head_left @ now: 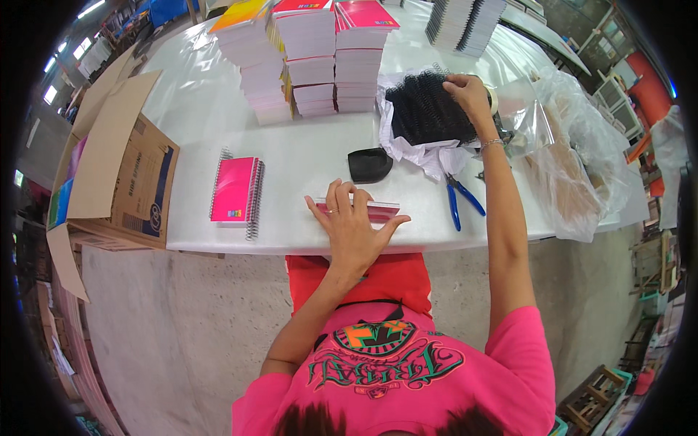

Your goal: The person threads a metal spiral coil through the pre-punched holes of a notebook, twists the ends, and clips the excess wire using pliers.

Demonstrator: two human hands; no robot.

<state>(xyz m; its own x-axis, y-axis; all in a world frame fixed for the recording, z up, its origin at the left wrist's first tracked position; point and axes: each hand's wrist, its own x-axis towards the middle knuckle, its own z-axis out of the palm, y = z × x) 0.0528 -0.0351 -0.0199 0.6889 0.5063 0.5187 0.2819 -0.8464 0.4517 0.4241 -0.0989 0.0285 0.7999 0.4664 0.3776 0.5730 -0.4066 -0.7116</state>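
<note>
My left hand (pixel 350 231) grips a thin pink notebook block (pixel 384 211) near the table's front edge, fingers over its far side and thumb at its right. Much of the block is hidden under that hand. My right hand (pixel 471 98) reaches to the pile of black spiral binding coils (pixel 423 110), thumb and fingers pinched at a coil on the pile's upper right. White crumpled paper (pixel 387 131) lies under the coils. A black rounded pouch-like piece (pixel 369 166) sits just beyond my left hand. Blue-handled pliers (pixel 463 200) lie beside my right forearm.
Coil-bound pink notebooks (pixel 236 190) lie to the left, beside an open cardboard box (pixel 138 182). Tall stacks of notebook blocks (pixel 313 69) stand at the back, with coil-bound books (pixel 465 25) farther right. Clear plastic bags (pixel 589 160) cover the right end.
</note>
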